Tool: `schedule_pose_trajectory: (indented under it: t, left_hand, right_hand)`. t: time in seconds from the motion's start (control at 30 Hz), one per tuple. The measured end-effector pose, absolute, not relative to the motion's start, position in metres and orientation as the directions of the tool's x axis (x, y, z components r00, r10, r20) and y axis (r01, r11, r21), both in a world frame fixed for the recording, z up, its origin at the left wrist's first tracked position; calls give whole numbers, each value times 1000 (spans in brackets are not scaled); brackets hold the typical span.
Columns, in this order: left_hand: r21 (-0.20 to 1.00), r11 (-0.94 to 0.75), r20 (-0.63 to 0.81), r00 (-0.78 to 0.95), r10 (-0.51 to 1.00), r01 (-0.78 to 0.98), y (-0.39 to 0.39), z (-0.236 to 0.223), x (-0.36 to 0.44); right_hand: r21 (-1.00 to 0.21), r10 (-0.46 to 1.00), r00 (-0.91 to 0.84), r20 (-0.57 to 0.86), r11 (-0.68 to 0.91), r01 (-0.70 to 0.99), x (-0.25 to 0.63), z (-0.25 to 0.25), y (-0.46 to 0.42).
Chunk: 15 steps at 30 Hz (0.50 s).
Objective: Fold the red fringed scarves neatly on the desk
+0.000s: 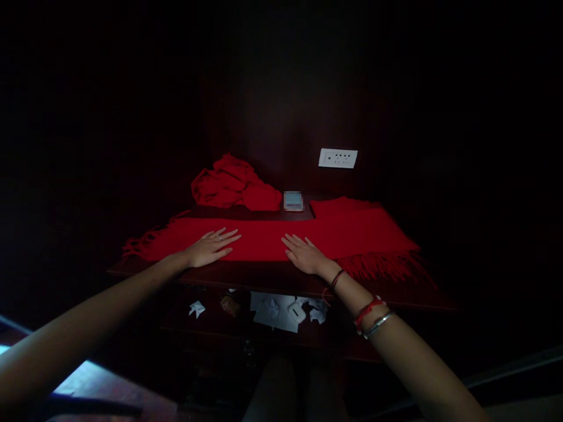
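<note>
Red cloth [259,240] stretches left to right across the table [264,269]; I have the left hand [209,247] flat toward its left fringe [147,241], the right hand [304,255] nearer its right fringe [382,265], fingers spread, neither gripping.

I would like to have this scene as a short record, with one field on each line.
Left hand: palm down on the red scarf
Right hand: palm down on the same scarf, bracelets on the forearm
Scarf: spread along the table, fringe showing toward both ends
Behind scarf, to the left: heap of crumpled red cloth
Wall: white socket
Below tabletop: paper scrap, small white case
Light: dim
</note>
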<state>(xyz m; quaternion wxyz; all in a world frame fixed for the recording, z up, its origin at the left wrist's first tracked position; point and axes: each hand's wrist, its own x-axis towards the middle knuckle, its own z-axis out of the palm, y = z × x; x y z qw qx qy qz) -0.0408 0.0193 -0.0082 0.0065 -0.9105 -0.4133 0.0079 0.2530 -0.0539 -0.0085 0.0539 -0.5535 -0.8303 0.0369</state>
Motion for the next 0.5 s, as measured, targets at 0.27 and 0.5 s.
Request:
schedule_pose_trajectory:
  t: [0.27,0.5]
  left_hand:
    - [-8,-651,-16,650,759,759,18,-6,-39]
    - [-7,-659,28,659,751,752,18,-10,-41]
  right_hand:
    - [-178,958,-282,57,288,941,259,0,-53]
    - [-199,686,-675,272,726,658,222,6,-57]
